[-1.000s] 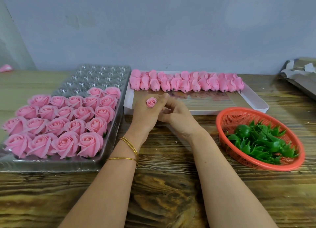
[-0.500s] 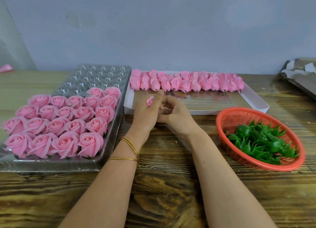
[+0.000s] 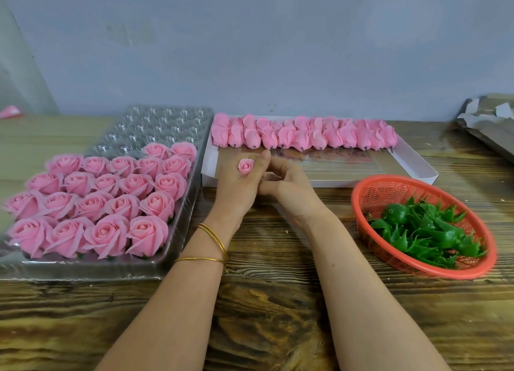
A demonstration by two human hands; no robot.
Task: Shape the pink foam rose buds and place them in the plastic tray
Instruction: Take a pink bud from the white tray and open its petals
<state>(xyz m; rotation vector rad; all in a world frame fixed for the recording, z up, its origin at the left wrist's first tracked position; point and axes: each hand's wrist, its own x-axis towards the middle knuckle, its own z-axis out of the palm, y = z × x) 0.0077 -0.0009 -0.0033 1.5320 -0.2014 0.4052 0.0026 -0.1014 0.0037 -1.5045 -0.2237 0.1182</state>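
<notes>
My left hand (image 3: 236, 187) grips a small pink foam rose bud (image 3: 246, 166) between thumb and fingers, its spiral top facing me. My right hand (image 3: 289, 184) lies right beside it with fingers curled in against the left fingers under the bud; what they hold is hidden. A row of unshaped pink buds (image 3: 303, 135) lines the back of a white flat box (image 3: 417, 165). The clear plastic tray (image 3: 178, 120) on the left carries several rows of opened pink roses (image 3: 111, 198), with bare cups at its far end.
A red plastic basket (image 3: 370, 192) of green calyx pieces (image 3: 425, 231) sits at the right on the wooden table (image 3: 264, 315). Crumpled grey paper (image 3: 489, 120) lies at the far right. A grey wall closes the back.
The bud in my left hand turned sideways half a second ago and now faces me again. Both hands stay in the same spot before the white box.
</notes>
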